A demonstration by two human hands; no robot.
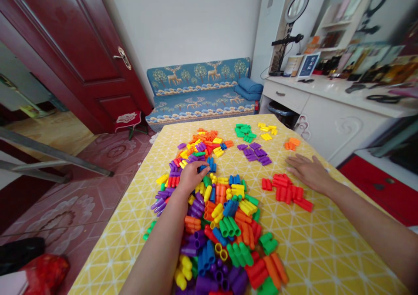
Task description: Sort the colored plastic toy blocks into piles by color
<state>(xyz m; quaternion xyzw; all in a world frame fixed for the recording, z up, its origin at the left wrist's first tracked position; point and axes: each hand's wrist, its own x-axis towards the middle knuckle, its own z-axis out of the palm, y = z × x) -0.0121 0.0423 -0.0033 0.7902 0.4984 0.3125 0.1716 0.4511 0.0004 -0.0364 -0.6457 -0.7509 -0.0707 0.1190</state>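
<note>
My left hand (191, 176) reaches into a large mixed heap of plastic tube-shaped building pieces (225, 192). Its thumb and fingers are closed on a blue building piece (203, 168), which they partly cover. Beside the fingertips sit more blue pieces (212, 164). Resting on the table with its fingers spread, my right hand (307, 172) holds nothing. It lies between a group of red pieces (287, 188) and a small orange group (291, 144). Separate groups of purple pieces (256, 152), green pieces (244, 132) and yellow pieces (267, 130) lie farther back.
A yellow patterned tablecloth (127, 238) covers the table. Beyond it stands a blue sofa (196, 90). A white dresser (329, 116) with bottles is on the right, and a dark red door (68, 47) on the left. A small stool (129, 120) stands near the door.
</note>
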